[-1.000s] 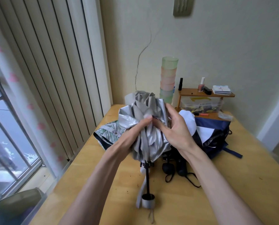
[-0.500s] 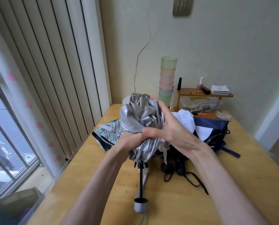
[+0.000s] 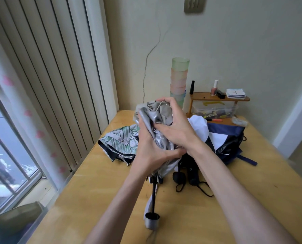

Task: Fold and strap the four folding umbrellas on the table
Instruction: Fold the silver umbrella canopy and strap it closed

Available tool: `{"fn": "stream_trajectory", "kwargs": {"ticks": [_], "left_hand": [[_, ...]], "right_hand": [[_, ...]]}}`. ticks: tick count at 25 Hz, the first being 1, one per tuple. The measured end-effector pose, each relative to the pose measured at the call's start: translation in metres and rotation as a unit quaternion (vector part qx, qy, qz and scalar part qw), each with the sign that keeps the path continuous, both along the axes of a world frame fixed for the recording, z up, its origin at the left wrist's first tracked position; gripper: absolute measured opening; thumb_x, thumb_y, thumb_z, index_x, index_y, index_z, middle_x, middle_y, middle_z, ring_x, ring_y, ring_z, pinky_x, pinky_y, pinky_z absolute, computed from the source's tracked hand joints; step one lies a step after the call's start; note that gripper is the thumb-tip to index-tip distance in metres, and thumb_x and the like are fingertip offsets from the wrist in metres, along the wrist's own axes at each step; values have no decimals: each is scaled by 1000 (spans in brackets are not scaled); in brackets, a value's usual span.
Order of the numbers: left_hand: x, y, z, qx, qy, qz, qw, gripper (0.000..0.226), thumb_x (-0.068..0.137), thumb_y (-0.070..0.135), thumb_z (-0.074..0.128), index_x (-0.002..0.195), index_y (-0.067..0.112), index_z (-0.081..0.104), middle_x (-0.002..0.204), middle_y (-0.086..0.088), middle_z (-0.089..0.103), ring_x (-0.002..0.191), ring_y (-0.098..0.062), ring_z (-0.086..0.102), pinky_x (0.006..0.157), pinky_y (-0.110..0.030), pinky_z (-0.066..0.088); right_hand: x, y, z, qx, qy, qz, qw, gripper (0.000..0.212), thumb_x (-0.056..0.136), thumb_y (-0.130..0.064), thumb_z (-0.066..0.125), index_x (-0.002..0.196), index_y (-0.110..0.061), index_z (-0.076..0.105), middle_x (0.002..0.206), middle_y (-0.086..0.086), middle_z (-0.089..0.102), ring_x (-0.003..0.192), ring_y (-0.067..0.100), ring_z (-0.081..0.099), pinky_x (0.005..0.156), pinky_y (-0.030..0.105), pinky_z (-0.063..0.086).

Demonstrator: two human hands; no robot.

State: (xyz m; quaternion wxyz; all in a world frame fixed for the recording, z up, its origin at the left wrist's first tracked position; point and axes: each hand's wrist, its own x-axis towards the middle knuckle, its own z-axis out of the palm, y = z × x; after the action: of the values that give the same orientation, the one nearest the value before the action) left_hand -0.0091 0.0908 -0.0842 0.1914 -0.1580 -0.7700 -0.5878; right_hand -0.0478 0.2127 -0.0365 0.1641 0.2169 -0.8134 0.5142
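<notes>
stacked pastel cups [image 3: 179, 81] beside small wooden shelf [image 3: 218, 98] with bottles [image 3: 214, 87]

left hand [image 3: 151, 153]: fingers wrapped round silver umbrella [image 3: 153, 115], low | right hand [image 3: 177, 128]: just above, fingers curled over its top | forearms: bare, stretched forward, wrists nearly touching

silver umbrella [image 3: 152, 117] | green leaf-print umbrella [image 3: 123, 143] | navy-and-white umbrella [image 3: 229, 138] | pastel green-and-pink cups [image 3: 179, 80] | yellow-wood table [image 3: 93, 191]

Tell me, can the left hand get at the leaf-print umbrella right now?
Likely not yet: the left hand grips the silver umbrella. Once freed, probably yes; the leaf-print umbrella lies in the open just left of it, nothing between.
</notes>
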Motion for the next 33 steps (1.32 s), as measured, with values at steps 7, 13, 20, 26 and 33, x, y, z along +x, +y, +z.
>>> {"fn": "stream_trajectory", "kwargs": {"ticks": [7, 13, 20, 26, 33], "left_hand": [[-7, 5, 22, 45, -40, 7, 998, 49, 77, -11, 79, 115, 16, 64, 98, -4, 77, 91, -16, 77, 80, -36, 64], [-18, -17, 32, 118, -123, 31, 985, 25, 92, 5, 74, 113, 18, 71, 101, -4, 80, 92, -21, 78, 84, -42, 66], [-11, -2, 15, -49, -16, -54, 997, 48, 85, 6, 70, 130, 21, 62, 110, 7, 76, 106, -15, 73, 89, -39, 62], [-3, 8, 7, -74, -17, -3, 997, 124, 72, 34, 83, 163, 32, -1, 130, 5, 68, 117, -7, 69, 98, -31, 59], [-4, 4, 4, -101, -58, 24, 993, 132, 69, 38, 87, 168, 32, 1, 139, 12, 62, 121, -6, 64, 101, -33, 55]], "right_hand": [[9, 3, 30, 29, -56, 71, 996, 51, 99, -40, 73, 144, -36, 49, 149, -4, 53, 138, 2, 50, 109, 19, 43], [33, 24, 2, -79, -89, 110, 987, 68, 105, -32, 64, 162, -47, 30, 165, -31, 31, 145, -14, 34, 116, 16, 35], [20, -8, -17, -175, -59, 46, 982, 67, 102, -31, 70, 158, -46, 37, 157, -12, 52, 144, 3, 49, 121, 34, 41], [12, -4, -8, -152, -34, -34, 987, 51, 91, 3, 67, 129, -31, 62, 124, 3, 69, 114, 18, 69, 101, 38, 57], [21, -7, 5, -212, -143, 39, 966, 35, 97, -17, 64, 123, -40, 67, 136, 7, 65, 124, 21, 67, 109, 47, 54]]}}
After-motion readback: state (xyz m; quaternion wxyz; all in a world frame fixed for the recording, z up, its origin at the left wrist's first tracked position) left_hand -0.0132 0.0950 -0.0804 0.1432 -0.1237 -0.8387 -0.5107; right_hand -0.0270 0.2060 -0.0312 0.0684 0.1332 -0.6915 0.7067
